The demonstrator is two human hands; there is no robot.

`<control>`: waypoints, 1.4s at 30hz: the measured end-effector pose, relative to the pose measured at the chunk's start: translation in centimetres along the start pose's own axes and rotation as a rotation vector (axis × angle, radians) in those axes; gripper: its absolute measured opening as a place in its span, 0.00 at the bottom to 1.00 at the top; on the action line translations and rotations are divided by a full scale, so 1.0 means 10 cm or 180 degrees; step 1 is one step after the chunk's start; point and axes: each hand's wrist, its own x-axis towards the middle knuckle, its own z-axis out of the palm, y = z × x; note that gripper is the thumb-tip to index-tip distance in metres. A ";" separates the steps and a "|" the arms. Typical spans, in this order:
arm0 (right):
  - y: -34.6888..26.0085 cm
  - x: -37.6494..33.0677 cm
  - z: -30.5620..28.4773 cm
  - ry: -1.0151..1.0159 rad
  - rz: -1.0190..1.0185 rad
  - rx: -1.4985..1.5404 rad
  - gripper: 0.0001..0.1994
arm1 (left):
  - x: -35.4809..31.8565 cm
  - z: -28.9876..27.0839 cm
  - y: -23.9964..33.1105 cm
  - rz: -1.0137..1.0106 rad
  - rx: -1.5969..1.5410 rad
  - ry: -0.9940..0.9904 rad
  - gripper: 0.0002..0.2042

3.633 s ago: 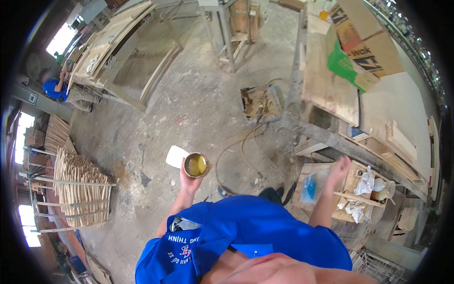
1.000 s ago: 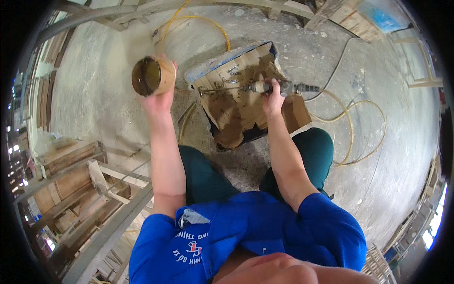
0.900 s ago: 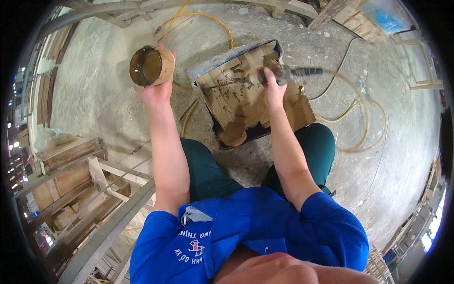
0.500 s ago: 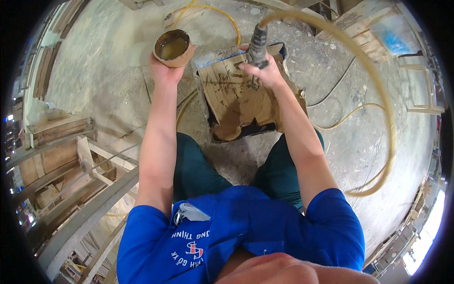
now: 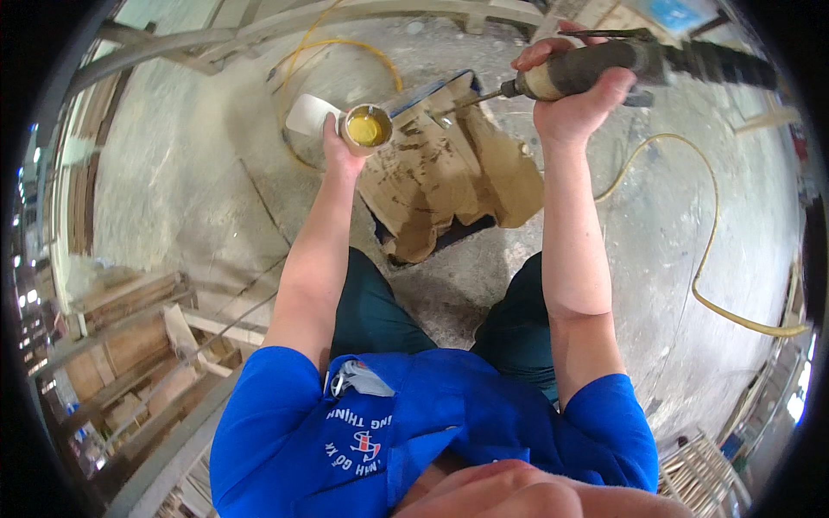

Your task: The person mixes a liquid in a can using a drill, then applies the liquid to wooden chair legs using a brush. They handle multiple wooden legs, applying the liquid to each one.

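My left hand [image 5: 342,155] holds a small cup [image 5: 382,131] with clear yellow liquid in it. A flat white piece [image 5: 311,114] juts out beside the cup on the left; I cannot tell whether it belongs to it. In my right hand [image 5: 574,99] is a dark drill-like tool [image 5: 596,69], fingers wrapped around its grey body. Its thin metal rod [image 5: 471,104] points left over a stained, torn cardboard sheet [image 5: 432,177]. That sheet lies on the floor before my knees, and the cup is above its left edge.
A yellow hose [image 5: 708,268] curves over the concrete floor [image 5: 656,337] on the right, another yellow hose [image 5: 345,43] lies at the far left. Wooden frames [image 5: 129,345] stand at the near left. A wooden beam [image 5: 345,22] spans the far side.
My right hand has moved right, swinging the tool from upright to lying sideways with its rod toward the left. My left hand has brought the cup nearer the cardboard.
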 end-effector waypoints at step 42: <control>0.28 -0.28 -0.01 -0.0573 0.1055 0.0429 0.33 | -0.60 0.19 -1.00 -0.0644 0.0090 0.0023 0.35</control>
